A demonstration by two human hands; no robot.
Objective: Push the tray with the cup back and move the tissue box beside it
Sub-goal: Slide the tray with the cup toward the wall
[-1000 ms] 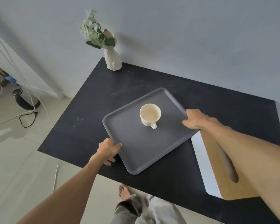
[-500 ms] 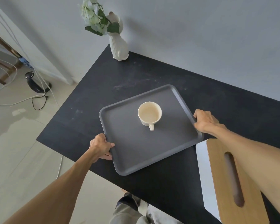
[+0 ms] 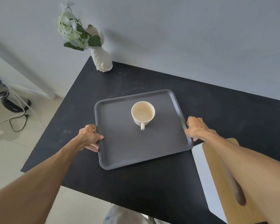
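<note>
A dark grey tray (image 3: 120, 152) lies on the black table (image 3: 217, 110), near its middle. A cream cup (image 3: 143, 113) stands upright on the tray, its handle pointing toward me. My left hand (image 3: 89, 136) grips the tray's left rim, thumb on top. On the right rim my right hand (image 3: 196, 128) holds the edge. The tissue box (image 3: 217, 180), white with a wooden slotted lid, sits at the table's front right, partly hidden under my right forearm.
A white cat-shaped vase (image 3: 102, 57) with pale flowers stands at the table's back left corner against the grey wall. Cables and a dark stand (image 3: 14, 104) lie on the tiled floor to the left. The table's front edge is close to me.
The tray has turned from a diagonal lie to nearly square with me. Both hands kept hold of its side rims; my viewpoint shifted, so the table sits lower in view.
</note>
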